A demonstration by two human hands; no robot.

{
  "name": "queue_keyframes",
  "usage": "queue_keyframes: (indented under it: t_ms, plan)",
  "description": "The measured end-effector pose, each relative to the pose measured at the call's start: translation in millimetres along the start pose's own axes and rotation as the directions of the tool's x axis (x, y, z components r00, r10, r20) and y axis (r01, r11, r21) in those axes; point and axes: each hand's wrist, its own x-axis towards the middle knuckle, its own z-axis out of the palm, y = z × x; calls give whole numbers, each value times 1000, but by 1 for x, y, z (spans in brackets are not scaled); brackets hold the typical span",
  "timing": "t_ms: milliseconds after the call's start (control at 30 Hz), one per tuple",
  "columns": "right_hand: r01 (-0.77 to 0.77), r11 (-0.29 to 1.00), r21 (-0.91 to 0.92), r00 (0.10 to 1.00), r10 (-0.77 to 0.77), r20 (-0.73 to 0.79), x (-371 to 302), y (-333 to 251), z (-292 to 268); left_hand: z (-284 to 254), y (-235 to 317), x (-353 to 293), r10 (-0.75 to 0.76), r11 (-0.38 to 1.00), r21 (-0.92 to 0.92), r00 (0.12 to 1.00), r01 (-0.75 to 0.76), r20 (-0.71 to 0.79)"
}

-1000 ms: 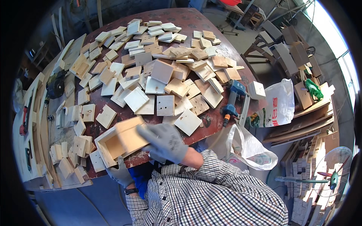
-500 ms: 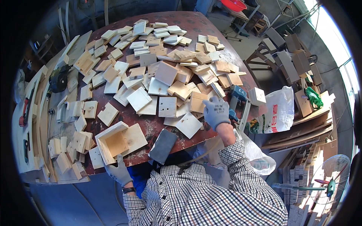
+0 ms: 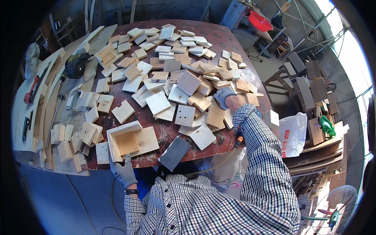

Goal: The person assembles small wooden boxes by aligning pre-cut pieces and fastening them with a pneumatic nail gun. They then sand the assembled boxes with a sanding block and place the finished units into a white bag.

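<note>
An open wooden box (image 3: 113,143), built of light boards, sits at the table's front edge on the left with a flat board beside its right side. My gloved left hand (image 3: 123,173) is closed on the box's near corner, thumb up against the wood. My gloved right hand (image 3: 225,96) reaches over the right part of a pile of small wooden boards (image 3: 199,102), fingers apart and touching the pieces; its fingertips are partly lost among them. Under my right forearm a blue air tool (image 3: 257,113) is mostly hidden; an orange hose fitting (image 3: 239,139) shows beside the sleeve.
A dark grey slab (image 3: 174,152) overhangs the red table's front edge. Stacked wood blocks (image 3: 88,133), a black tape measure (image 3: 76,65) and red-handled pliers (image 3: 32,90) lie at left. On the right are a white sack (image 3: 293,135), stacked planks (image 3: 321,162) and a fan (image 3: 338,207).
My right hand has moved from beside the blue air tool forward and onto the board pile, its arm now covering most of the tool. My left hand stays at the box; the view has shifted.
</note>
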Motion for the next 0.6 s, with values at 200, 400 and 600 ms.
queue_keyframes:
  t_ms: [200,400,600]
  plan:
    - [70,996,-56,992,-76,-105,-32,10,-16,0,2,0,3,1000,26,1000,-3,-10]
    - [72,997,31,956,-60,-288,-56,43,-29,4,-7,0,52,998,-15,998,-53,-25]
    - [309,805,507,766,105,-634,-78,86,-12,6,-6,-1,38,998,-41,999,-39,-20]
